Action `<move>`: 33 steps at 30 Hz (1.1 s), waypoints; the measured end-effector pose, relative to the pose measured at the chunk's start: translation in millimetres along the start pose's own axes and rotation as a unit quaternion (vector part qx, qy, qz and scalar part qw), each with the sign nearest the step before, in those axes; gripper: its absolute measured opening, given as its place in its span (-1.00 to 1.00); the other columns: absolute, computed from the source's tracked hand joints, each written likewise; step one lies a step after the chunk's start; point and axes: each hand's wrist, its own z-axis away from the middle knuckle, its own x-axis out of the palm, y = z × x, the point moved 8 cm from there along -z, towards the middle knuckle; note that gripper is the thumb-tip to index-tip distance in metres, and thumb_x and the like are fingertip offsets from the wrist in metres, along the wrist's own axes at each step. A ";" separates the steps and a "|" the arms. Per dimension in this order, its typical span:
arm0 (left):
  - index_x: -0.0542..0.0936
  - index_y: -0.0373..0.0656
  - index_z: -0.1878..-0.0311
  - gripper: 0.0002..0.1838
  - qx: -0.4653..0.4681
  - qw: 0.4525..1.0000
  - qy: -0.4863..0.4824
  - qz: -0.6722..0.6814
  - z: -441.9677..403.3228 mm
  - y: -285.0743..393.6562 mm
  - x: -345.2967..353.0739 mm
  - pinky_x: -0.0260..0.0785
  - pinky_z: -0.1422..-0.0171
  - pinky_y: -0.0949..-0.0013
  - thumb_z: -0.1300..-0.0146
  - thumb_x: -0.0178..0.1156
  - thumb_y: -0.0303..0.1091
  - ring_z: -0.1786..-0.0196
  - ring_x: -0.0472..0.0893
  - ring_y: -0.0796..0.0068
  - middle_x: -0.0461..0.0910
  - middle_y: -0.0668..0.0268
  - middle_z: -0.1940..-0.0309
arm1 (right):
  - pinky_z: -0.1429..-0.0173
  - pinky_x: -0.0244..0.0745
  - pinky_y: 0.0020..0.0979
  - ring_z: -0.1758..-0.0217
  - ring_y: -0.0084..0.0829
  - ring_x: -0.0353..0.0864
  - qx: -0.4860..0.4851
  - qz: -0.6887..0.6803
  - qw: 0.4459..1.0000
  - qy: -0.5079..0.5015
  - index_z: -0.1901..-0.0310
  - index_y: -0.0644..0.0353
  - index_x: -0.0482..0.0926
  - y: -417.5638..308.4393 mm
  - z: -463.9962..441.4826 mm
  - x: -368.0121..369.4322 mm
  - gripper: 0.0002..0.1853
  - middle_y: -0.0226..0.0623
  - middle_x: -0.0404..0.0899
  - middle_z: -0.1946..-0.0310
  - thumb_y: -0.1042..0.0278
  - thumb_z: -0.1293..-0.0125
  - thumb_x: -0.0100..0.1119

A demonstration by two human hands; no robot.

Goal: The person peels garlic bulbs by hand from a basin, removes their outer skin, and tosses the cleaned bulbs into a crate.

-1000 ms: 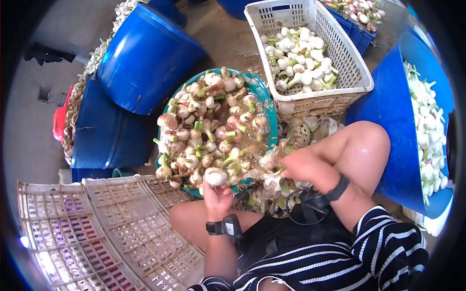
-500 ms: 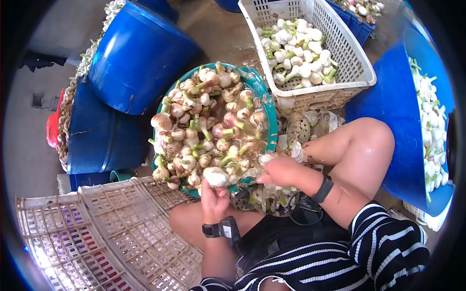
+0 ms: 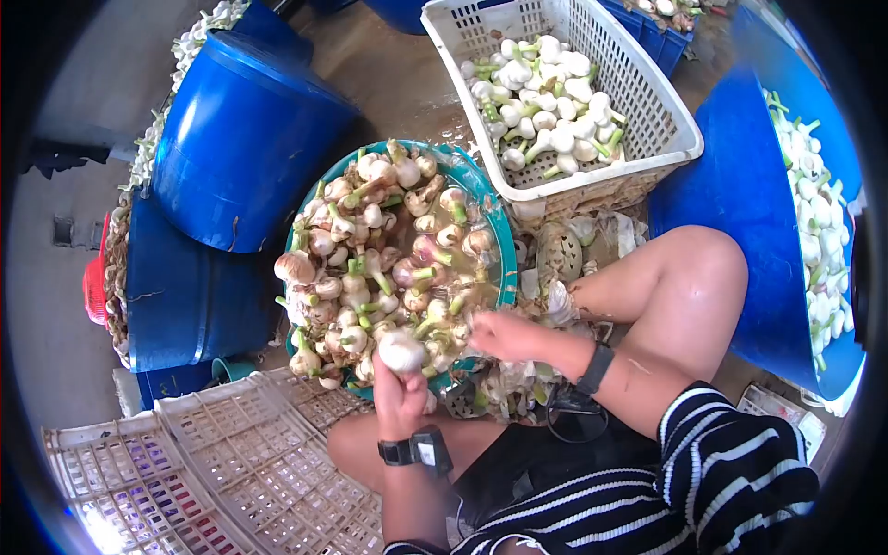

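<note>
My left hand is closed around a white garlic bulb, held up at the near rim of a green tub. Several unpeeled garlic bulbs with brownish skins and green stems fill that tub, with some water among them. To the right of the held bulb, and apart from it, is my right hand. Motion blurs its fingers, so whether they hold anything is unclear. Loose garlic skins lie below my right hand, between my legs.
A white plastic crate with peeled garlic stands beyond the tub. Blue barrels are at the left, and a large blue tub of garlic tilts at the right. An overturned-looking slatted plastic basket borders my left side.
My right hand has moved left, closer to the bulb. My left hand still holds the bulb, now slightly lower and further left. The whole view has shifted a little.
</note>
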 end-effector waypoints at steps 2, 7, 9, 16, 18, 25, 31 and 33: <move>0.43 -0.05 0.09 -0.50 0.063 0.987 -0.145 -0.012 9.3 20.1 75.4 0.08 0.67 0.70 -0.21 -0.06 0.20 0.61 0.26 0.74 0.46 0.44 0.44 | 0.14 0.45 -0.27 0.18 -0.24 0.58 0.093 -0.300 0.925 0.212 0.09 0.31 0.47 19.2 -19.9 -14.6 -0.59 -0.01 0.56 0.26 0.16 -0.13 0.11; 0.03 -0.12 -0.33 -0.24 0.250 0.928 -0.269 -0.068 52.1 62.4 189.9 0.10 0.62 0.72 -0.21 0.05 0.08 0.59 0.23 0.77 0.41 0.20 0.03 | 0.04 0.42 -0.26 0.08 -0.12 0.54 0.203 -0.491 0.762 0.369 0.14 0.36 0.47 85.9 -105.6 -21.4 -0.57 0.07 0.53 0.19 0.09 -0.16 0.09; 0.09 -0.14 -0.31 -0.35 0.237 0.945 -0.134 -0.179 34.8 56.8 156.0 0.14 0.59 0.69 -0.29 -0.03 0.01 0.54 0.28 0.75 0.40 0.20 0.02 | 0.12 0.38 -0.21 0.17 -0.04 0.52 0.252 -0.241 0.837 0.422 0.14 0.47 0.44 99.2 -103.6 -45.5 -0.58 0.12 0.52 0.21 0.15 -0.27 -0.03; 0.40 -0.19 -0.11 -0.57 0.104 0.928 0.015 -0.358 -21.8 20.6 39.7 0.20 0.49 0.60 -0.32 -0.04 -0.10 0.40 0.43 0.65 0.50 0.36 0.28 | 0.28 0.43 -0.10 0.38 0.02 0.53 -0.106 -0.190 0.968 0.128 0.36 0.31 0.50 -61.1 -5.7 -18.6 -0.62 0.01 0.54 0.51 0.13 -0.31 -0.13; 0.51 -0.24 0.10 -0.69 0.159 0.928 0.046 -0.334 -6.9 31.3 52.5 0.15 0.53 0.63 -0.27 0.07 -0.18 0.53 0.38 0.72 0.50 0.45 0.45 | 0.32 0.44 -0.11 0.43 0.00 0.54 -0.134 -0.054 0.981 0.130 0.39 0.31 0.51 -86.0 11.0 -25.9 -0.65 -0.01 0.53 0.55 0.15 -0.28 -0.10; 0.54 -0.24 0.20 -0.77 0.146 0.931 0.055 -0.330 3.8 20.1 43.2 0.18 0.52 0.64 -0.22 0.13 -0.26 0.55 0.38 0.76 0.49 0.49 0.49 | 0.41 0.47 -0.18 0.54 -0.15 0.57 -0.190 0.158 0.958 0.146 0.39 0.28 0.51 -86.5 4.7 -5.2 -0.74 -0.11 0.55 0.59 0.24 -0.20 -0.02; 0.43 -0.14 -0.03 -0.64 0.165 0.960 -0.035 -0.224 13.6 13.5 49.5 0.21 0.51 0.59 -0.29 -0.09 -0.15 0.39 0.50 0.66 0.53 0.42 0.32 | 0.57 0.33 -0.47 0.61 -0.53 0.46 0.053 -0.521 0.852 0.012 0.34 0.26 0.53 -43.2 6.1 10.6 -0.75 -0.41 0.47 0.58 0.25 -0.28 -0.04; 0.43 -0.19 -0.05 -0.60 0.134 0.955 -0.097 -0.247 15.8 10.4 57.0 0.28 0.42 0.59 -0.29 -0.10 -0.13 0.30 0.52 0.60 0.53 0.36 0.24 | 0.54 0.28 -0.38 0.65 -0.51 0.39 -0.008 -0.322 0.946 0.040 0.31 0.30 0.55 -40.5 4.6 6.8 -0.72 -0.42 0.51 0.57 0.21 -0.26 0.02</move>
